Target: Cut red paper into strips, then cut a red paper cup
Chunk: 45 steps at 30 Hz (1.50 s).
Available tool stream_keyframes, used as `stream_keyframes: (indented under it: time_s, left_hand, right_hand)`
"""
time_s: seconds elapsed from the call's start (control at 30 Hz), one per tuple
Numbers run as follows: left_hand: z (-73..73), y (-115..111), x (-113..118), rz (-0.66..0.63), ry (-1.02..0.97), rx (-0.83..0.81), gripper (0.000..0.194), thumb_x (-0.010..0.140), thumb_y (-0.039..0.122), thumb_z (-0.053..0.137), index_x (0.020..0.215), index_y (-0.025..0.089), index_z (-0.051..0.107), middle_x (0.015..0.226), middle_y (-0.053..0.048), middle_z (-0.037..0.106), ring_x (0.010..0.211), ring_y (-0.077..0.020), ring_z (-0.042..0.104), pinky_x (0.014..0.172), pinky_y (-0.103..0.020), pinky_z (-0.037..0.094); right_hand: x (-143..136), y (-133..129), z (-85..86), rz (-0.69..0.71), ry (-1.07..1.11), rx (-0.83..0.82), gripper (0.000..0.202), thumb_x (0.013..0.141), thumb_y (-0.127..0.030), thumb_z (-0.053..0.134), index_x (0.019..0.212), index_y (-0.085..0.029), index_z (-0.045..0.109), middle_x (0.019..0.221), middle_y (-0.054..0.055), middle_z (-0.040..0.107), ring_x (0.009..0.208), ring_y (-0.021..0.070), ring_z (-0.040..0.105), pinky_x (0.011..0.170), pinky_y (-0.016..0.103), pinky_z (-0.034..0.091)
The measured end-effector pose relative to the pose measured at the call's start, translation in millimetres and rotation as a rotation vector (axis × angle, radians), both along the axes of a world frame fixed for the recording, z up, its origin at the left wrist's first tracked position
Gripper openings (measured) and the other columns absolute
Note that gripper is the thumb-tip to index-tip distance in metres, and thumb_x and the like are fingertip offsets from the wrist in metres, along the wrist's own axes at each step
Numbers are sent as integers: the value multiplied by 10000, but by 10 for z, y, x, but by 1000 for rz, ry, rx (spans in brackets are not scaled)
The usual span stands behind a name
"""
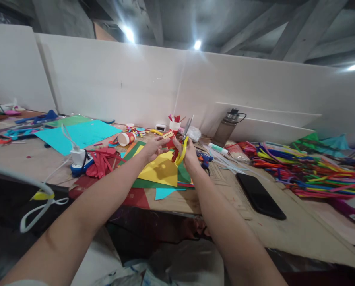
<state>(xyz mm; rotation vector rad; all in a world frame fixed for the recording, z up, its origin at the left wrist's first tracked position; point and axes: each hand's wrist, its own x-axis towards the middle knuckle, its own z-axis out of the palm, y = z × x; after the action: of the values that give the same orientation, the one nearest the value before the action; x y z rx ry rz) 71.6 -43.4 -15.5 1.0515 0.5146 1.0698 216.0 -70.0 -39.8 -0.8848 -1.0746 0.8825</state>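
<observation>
Above a yellow sheet [162, 170] my two hands are close together. My left hand [154, 149] has its fingers closed on a small red paper piece [169, 142] with a pale label. My right hand [189, 153] holds scissors [181, 151] with yellow handles, their blades pointing up and away. The fingertips of my right hand are also near the red piece; whether they touch it is hard to tell. Green sheets [185, 173] lie beneath the yellow one.
A black phone [260, 195], grey bottle [225, 128] and glue stick [218, 149] are on the right, beside heaped pipe cleaners [308, 167]. On the left are a cyan sheet [78, 135], red strips [104, 162], a paper cup [126, 138] and a white cable [43, 190].
</observation>
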Motion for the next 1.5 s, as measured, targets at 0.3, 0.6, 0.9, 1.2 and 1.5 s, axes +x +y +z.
stream_keyframes:
  time_s: [0.3,0.6,0.9,1.2,1.5]
  left_hand:
    - [-10,7,7,-85,53,-7,322,710,309,780,966,140,683,980,-87,695,800,-158,653,643,-264,511]
    - [-30,-4,25,8,61,-19,340,706,338,782,974,162,669,971,-82,708,739,-140,649,630,-262,497]
    - [-79,62,12,-31,-12,-124,317,734,368,755,970,174,669,972,-66,704,763,-137,645,680,-273,528]
    - [-84,53,10,-41,-14,-148,294,732,345,756,967,187,676,983,-63,703,788,-138,649,683,-262,532]
    - [-121,79,5,-56,30,-155,325,716,384,763,974,204,681,1007,-69,702,789,-166,656,707,-318,543]
  right_hand:
    - [17,-5,8,15,30,-74,623,532,-389,853,1004,-231,478,813,-33,587,564,101,571,469,235,513]
    - [21,-4,-4,25,8,-64,592,565,-352,833,1033,-227,493,845,-20,603,611,123,606,505,256,526]
    - [-18,-22,1,37,11,-15,580,608,-396,801,1069,-236,487,678,-76,555,488,101,536,471,239,470]
    - [-24,-18,8,11,33,-19,590,588,-375,813,1054,-232,483,742,-69,570,488,86,539,475,232,470]
    - [-18,-41,-7,10,8,-34,582,599,-339,806,1078,-240,490,723,-63,562,501,96,528,463,235,469]
